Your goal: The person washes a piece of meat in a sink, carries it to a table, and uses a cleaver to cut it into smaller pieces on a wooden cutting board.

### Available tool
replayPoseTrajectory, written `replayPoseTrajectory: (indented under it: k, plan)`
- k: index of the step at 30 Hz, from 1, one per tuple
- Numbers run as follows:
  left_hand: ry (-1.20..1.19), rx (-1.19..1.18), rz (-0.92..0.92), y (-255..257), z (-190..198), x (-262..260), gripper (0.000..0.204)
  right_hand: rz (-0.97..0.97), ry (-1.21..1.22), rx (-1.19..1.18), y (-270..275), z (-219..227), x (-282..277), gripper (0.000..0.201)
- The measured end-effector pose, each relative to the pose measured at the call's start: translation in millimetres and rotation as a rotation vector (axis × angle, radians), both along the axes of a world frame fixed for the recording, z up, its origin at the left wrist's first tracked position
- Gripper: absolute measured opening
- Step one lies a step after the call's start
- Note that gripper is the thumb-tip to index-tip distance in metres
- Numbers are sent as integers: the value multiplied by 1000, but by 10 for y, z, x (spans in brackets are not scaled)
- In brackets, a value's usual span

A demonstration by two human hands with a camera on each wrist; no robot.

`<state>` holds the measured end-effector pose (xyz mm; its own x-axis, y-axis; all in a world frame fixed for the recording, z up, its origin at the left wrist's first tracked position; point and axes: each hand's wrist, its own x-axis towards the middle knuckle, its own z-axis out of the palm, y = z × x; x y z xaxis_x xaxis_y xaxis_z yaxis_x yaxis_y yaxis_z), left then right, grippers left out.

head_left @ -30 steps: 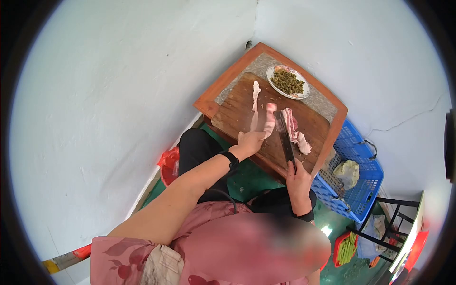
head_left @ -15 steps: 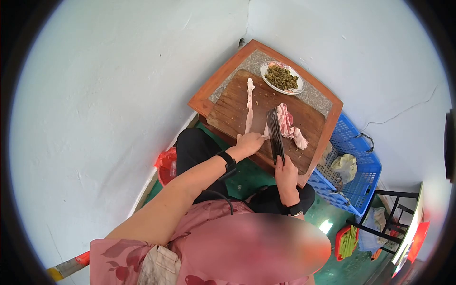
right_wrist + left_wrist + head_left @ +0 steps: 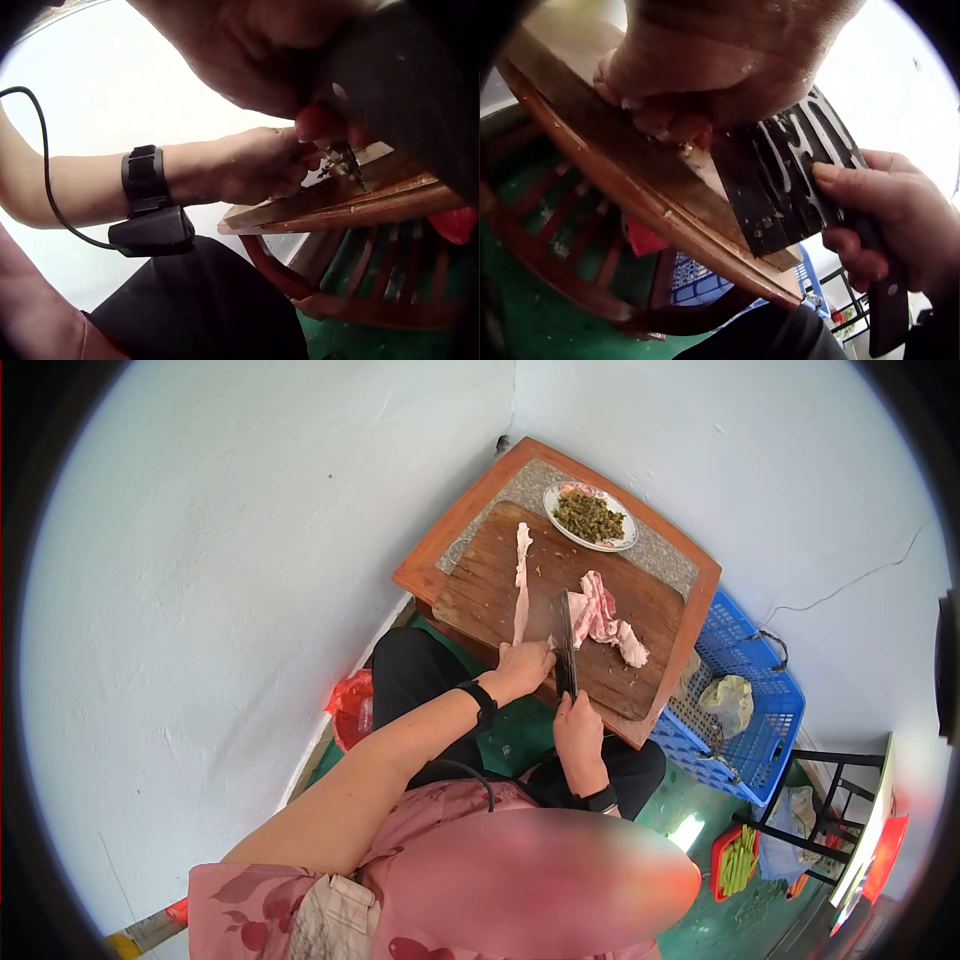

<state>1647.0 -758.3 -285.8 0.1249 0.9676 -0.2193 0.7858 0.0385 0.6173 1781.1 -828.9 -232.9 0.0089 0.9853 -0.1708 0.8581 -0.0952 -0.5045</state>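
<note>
My right hand [image 3: 580, 735] grips the handle of a dark cleaver [image 3: 565, 660], whose slotted blade stands over the wooden cutting board [image 3: 470, 590]. Just left of the blade, my left hand [image 3: 525, 668] has its fingers curled at the board's near edge, pinching the near end of a strip of pork, mostly hidden by hand and blade. In the left wrist view the cleaver blade [image 3: 780, 176] is right beside those fingers. Pink and white pork pieces [image 3: 600, 615] lie right of the cleaver. A long pale strip of pork fat [image 3: 521, 580] stretches away from the left hand.
A plate [image 3: 628, 541] of chopped greenish food stands at the table's far side. The wooden table [image 3: 425, 565] sits in a wall corner. Right of it are a blue plastic basket [image 3: 785, 710] and a red tray [image 3: 716, 865] with green stalks. A red bag [image 3: 350, 705] lies at the left.
The cleaver has moved left, from beside the pork pieces to right next to my left hand. The lifted pork strip has come down to the board, and its far part now shows right of the blade.
</note>
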Motion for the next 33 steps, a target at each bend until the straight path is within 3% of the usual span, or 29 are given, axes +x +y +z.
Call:
replayPoseTrajectory:
  k: [8,14,20,26,33]
  plan:
    - [-48,-8,-78,13,-70,-112,28,45,-100,64,330,-59,-192,23]
    - [-126,62,-10,43,-155,-138,30,152,-200,123,533,12,-211,19]
    - [-463,27,125,182,-59,-222,33,189,-285,86,220,-37,41,13]
    - [-451,94,151,4,-98,-28,29,133,-236,135,52,-170,85,15]
    - [-410,126,103,-73,-48,-27,26,91,-172,102,409,-116,-143,21]
